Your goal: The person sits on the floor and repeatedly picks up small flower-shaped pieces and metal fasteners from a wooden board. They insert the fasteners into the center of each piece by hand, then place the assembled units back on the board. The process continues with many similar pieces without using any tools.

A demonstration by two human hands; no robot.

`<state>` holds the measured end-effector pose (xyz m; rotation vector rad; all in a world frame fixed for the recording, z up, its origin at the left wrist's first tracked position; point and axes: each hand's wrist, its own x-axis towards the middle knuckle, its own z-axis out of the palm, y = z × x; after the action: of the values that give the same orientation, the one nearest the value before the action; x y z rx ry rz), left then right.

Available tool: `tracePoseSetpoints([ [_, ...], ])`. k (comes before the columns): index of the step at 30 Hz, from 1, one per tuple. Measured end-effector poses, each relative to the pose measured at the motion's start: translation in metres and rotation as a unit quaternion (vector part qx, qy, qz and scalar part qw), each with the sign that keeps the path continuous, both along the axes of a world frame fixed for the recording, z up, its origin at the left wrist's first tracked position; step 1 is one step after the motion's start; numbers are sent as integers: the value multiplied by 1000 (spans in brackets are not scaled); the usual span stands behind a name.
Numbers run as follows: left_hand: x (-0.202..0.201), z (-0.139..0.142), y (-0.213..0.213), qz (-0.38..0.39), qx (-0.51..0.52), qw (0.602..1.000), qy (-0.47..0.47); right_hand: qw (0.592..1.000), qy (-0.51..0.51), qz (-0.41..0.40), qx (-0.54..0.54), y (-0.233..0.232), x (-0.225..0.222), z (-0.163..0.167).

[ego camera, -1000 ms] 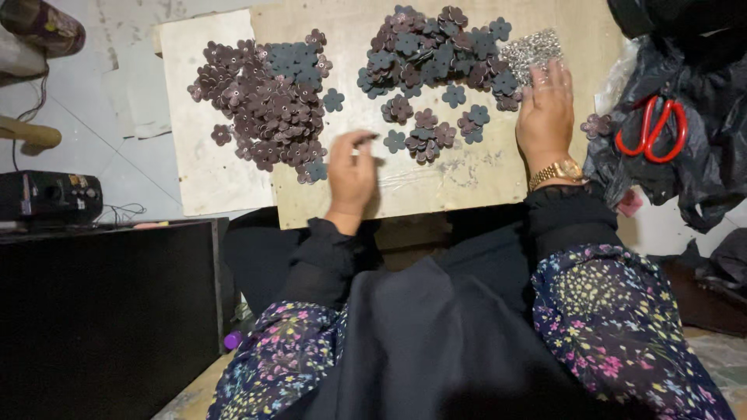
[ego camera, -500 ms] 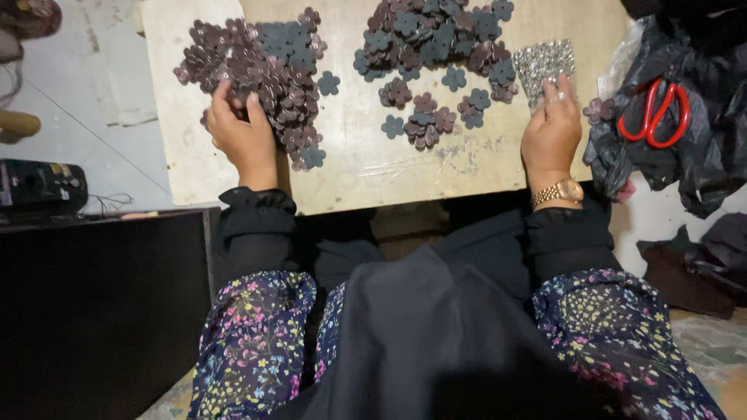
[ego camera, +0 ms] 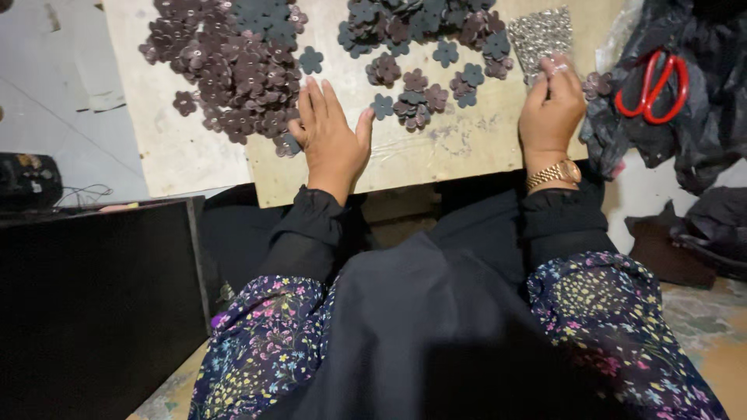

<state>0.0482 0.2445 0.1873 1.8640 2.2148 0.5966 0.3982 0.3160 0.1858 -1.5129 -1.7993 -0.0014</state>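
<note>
My left hand (ego camera: 331,140) lies flat, fingers apart, on the pale wooden board (ego camera: 459,148), beside a heap of dark brown flower-shaped pieces (ego camera: 233,70). My right hand (ego camera: 551,109), with a gold watch at the wrist, rests at the board's right edge, fingertips touching a pile of small silver beads (ego camera: 541,33). Whether it pinches a bead I cannot tell. Dark grey and brown flower pieces (ego camera: 412,97) lie between the hands, and a second heap (ego camera: 412,19) sits at the far edge.
Red-handled scissors (ego camera: 652,87) lie on black plastic bags (ego camera: 700,117) to the right. A black box-like surface (ego camera: 93,288) stands at the left with a small dark device (ego camera: 27,179) on it. My lap in dark and floral cloth (ego camera: 436,334) fills the foreground.
My left hand moved right from the brown heap's left edge to the board's middle front and spread flat. My right hand shifted slightly up toward the beads.
</note>
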Motion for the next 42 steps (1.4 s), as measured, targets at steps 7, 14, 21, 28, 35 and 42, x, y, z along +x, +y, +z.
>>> tracePoseSetpoints([
  [7,54,12,22,-46,-45,998,-23,1000,-1,-5,5,18,20,-5],
  [14,95,18,34,-178,36,981,-62,1000,-5,-13,0,23,28,-13],
  [21,113,-5,43,-134,146,975,-102,998,-41,-39,19,7,27,-20],
  [28,116,-5,48,-77,111,985,-108,994,-85,-68,20,4,21,-16],
  [35,112,0,43,-81,169,972,-142,995,-71,-74,9,-5,19,-2],
  [42,114,-7,46,-85,184,919,-339,998,-25,-40,44,-2,34,-1],
])
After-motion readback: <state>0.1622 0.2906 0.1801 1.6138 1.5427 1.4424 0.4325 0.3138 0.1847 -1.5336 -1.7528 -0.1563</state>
